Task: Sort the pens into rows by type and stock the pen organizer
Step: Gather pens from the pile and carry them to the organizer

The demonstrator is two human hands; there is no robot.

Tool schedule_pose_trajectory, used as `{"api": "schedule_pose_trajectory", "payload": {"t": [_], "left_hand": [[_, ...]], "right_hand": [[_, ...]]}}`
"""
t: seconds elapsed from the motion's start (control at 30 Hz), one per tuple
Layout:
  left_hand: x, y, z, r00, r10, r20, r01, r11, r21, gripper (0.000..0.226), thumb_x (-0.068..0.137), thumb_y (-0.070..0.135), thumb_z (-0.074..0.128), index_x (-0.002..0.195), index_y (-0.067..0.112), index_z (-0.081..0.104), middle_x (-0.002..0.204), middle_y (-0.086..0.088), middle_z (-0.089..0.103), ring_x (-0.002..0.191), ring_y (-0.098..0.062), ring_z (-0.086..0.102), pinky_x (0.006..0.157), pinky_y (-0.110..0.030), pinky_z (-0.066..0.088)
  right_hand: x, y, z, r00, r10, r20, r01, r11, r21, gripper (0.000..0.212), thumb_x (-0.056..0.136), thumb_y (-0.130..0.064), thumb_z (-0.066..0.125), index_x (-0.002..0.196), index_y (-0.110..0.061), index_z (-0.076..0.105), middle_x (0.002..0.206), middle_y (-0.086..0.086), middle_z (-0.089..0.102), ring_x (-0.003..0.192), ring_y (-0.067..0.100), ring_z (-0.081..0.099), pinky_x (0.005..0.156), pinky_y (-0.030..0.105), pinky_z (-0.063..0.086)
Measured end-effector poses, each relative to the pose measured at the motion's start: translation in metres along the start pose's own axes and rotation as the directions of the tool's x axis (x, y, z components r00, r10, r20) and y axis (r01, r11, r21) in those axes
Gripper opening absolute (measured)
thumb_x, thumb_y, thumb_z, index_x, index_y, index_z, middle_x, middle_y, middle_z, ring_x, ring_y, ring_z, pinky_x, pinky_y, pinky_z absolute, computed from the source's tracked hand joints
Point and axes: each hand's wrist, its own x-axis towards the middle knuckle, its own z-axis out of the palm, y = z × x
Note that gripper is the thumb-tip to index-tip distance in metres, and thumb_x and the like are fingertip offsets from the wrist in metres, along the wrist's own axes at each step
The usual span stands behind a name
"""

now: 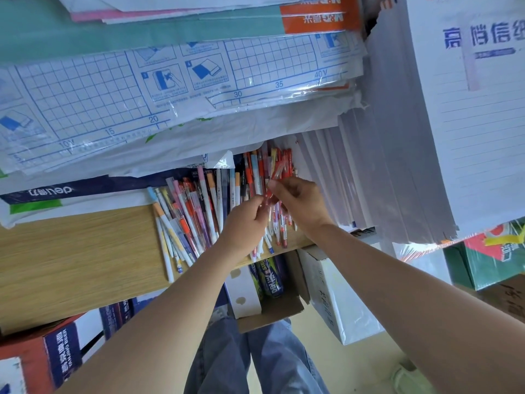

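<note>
The forearms come up from the bottom of the head view, over blue trousers [255, 362], and meet above the right end of the wooden shelf [71, 251]. The left hand [244, 223] and right hand [301, 203] pinch the two ends of one red pen [267, 199], fingers closed on it, just over the pile. The pens [216, 206] lie loosely fanned from the shelf's front edge back under the plastic-wrapped sheets [170, 89], reds mostly toward the right, beside the paper stack [383, 166]; white and pastel ones toward the left. No organizer can be made out. The step looks like pulling out a red pen to join its kind. To do it well, lift it clear before swinging it, so neighbours are not dragged off the front edge, where several tips already overhang above the open carton [270, 308]. Lay it parallel, caps one way.
</note>
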Motion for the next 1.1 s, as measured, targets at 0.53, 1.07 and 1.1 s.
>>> {"api": "schedule_pose_trajectory", "payload": {"t": [0.53, 1.07, 1.1], "left_hand": [[-0.005, -0.039, -0.010, 0.974, -0.106, -0.199, 0.092, 0.993, -0.076, 0.018, 0.102, 0.019, 0.038, 0.106, 0.013, 0.055, 0.071, -0.015, 0.055, 0.046, -0.016, 0.033, 0.050, -0.030, 0.027], [-0.010, -0.050, -0.016, 0.933, -0.096, -0.346, 0.140, 0.985, 0.104, 0.019, 0.100, 0.015, 0.040, 0.111, 0.006, 0.052, 0.069, -0.010, 0.057, 0.052, -0.026, 0.053, 0.046, -0.038, 0.045], [-0.010, -0.052, -0.015, 0.929, -0.092, -0.359, 0.146, 0.981, 0.127, 0.017, 0.100, 0.015, 0.040, 0.111, 0.006, 0.051, 0.065, -0.007, 0.054, 0.049, -0.023, 0.051, 0.043, -0.033, 0.039]], "right_hand": [[0.022, 0.040, 0.006, 0.977, 0.004, -0.215, -0.124, 0.827, -0.549, 0.035, 0.093, -0.041, 0.056, 0.110, -0.011, 0.054, 0.093, 0.003, 0.065, 0.079, 0.021, 0.062, 0.060, 0.026, 0.044], [0.027, 0.042, 0.009, 0.964, 0.051, -0.259, -0.156, 0.901, -0.405, 0.021, 0.090, -0.029, 0.061, 0.102, -0.014, 0.057, 0.088, 0.001, 0.065, 0.075, 0.020, 0.062, 0.059, 0.028, 0.047], [0.028, 0.042, 0.008, 0.964, 0.050, -0.263, -0.154, 0.907, -0.392, 0.019, 0.089, -0.028, 0.061, 0.101, -0.014, 0.058, 0.087, 0.002, 0.065, 0.075, 0.020, 0.062, 0.059, 0.028, 0.047]]}}
